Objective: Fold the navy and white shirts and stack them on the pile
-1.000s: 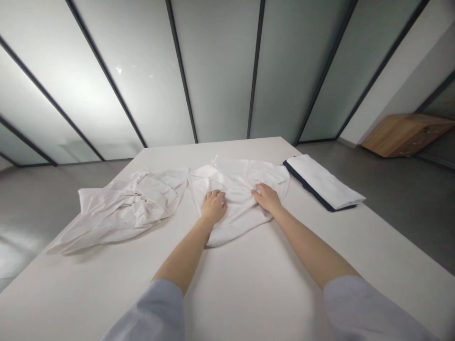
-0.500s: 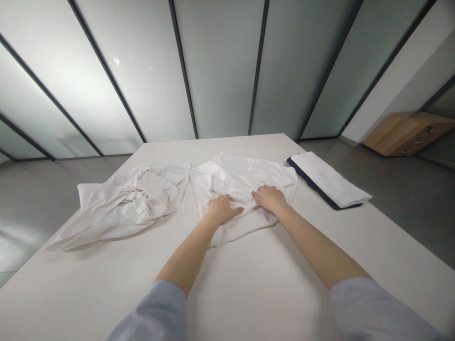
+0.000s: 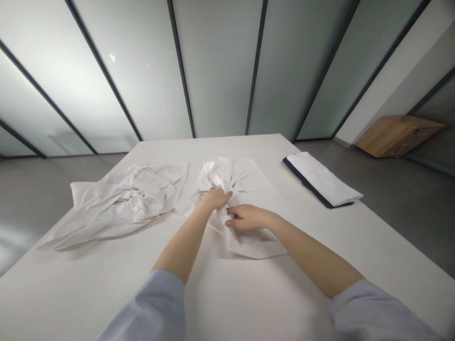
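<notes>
A thin white garment (image 3: 254,182) lies crumpled on the pale table in front of me, its exact kind hard to make out. My left hand (image 3: 216,198) is closed on a bunch of its fabric near the middle, thumb towards the right. Just right of it and slightly nearer to me, my right hand (image 3: 247,218) pinches the gathered cloth between thumb and fingers. Folds run out from between the two hands. Some fingertips of the left hand are hidden in the fabric.
Another rumpled white garment (image 3: 131,199) is spread at the left of the table (image 3: 227,303). A folded white cloth (image 3: 323,177) rests on a dark navy folded piece (image 3: 307,184) at the right. Beyond stand frosted glass panels and a wooden cabinet (image 3: 400,135).
Both hands were lying flat and apart on the garment; they have come together at its middle and closed on it. The fabric is now bunched, its near right part shifted towards me.
</notes>
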`<state>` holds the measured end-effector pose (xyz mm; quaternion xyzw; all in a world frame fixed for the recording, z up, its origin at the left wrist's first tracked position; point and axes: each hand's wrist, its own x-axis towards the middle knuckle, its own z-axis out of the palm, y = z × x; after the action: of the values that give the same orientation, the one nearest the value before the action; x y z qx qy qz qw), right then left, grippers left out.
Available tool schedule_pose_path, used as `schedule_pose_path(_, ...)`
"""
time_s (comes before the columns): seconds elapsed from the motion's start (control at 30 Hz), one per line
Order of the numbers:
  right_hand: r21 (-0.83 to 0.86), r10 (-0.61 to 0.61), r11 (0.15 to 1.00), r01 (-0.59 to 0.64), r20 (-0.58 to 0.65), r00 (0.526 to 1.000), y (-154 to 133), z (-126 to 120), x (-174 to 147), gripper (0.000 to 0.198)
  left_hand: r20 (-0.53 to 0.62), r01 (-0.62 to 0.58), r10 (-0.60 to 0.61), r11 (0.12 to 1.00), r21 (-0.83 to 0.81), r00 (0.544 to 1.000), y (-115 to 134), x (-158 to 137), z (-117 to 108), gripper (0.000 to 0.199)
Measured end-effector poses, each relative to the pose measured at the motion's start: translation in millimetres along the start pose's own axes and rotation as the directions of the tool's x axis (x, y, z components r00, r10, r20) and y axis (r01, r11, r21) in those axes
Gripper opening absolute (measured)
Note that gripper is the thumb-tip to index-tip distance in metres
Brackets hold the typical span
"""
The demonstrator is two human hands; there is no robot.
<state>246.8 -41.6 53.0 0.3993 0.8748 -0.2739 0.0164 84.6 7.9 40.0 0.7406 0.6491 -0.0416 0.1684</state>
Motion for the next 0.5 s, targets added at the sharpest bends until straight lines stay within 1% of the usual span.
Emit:
schedule_pose_path(0.07, 0.106, -0.076, 0.991, 0.075, 0.0, 0.997, 5.7, 0.9, 3.2, 0.046, -0.013, 0.028, -0.028, 1.0, -0.011, 1.0, -0.3, 6.7, 6.2, 0.059)
schedule_pose_path(0.1, 0.131, -0.076, 0.988, 0.08, -0.033, 0.997, 11.6, -0.5, 5.1, 0.043, -0.02, 0.03, -0.03, 0.999, -0.017, 0.999, -1.8, 9.6, 9.9, 0.059)
schedule_pose_path(0.17, 0.125, -0.016, 0.992, 0.036, -0.155, 0.988, 28.8, -5.7, 8.6, 0.038, -0.041, 0.003, -0.004, 1.0, -0.022, 0.999, -7.6, 14.6, 17.2, 0.063)
schedule_pose_path(0.23, 0.065, 0.057, 0.997, -0.039, -0.296, 0.953, 51.8, -11.5, 10.9, 0.037, -0.058, -0.038, 0.037, 0.999, -0.026, 0.998, -15.5, 18.3, 22.8, 0.066)
schedule_pose_path(0.3, -0.029, 0.105, 0.992, -0.126, -0.388, 0.916, 77.4, -14.7, 11.3, 0.037, -0.065, -0.074, 0.072, 0.997, -0.029, 0.995, -23.3, 21.3, 25.7, 0.07)
schedule_pose_path(0.33, -0.068, 0.146, 0.98, -0.189, -0.408, 0.901, 89.7, -14.8, 10.9, 0.038, -0.067, -0.088, 0.085, 0.996, -0.03, 0.994, -26.6, 22.8, 26.2, 0.071)
schedule_pose_path(0.4, -0.12, 0.234, 0.945, -0.306, -0.406, 0.883, 110.5, -12.0, 9.7, 0.042, -0.071, -0.104, 0.101, 0.994, -0.032, 0.992, -31.9, 27.0, 25.8, 0.073)
schedule_pose_path(0.5, -0.15, 0.373, 0.879, -0.453, -0.374, 0.849, 125.9, -4.1, 7.9, 0.052, -0.074, -0.091, 0.088, 0.995, -0.038, 0.993, -37.1, 37.0, 23.5, 0.072)
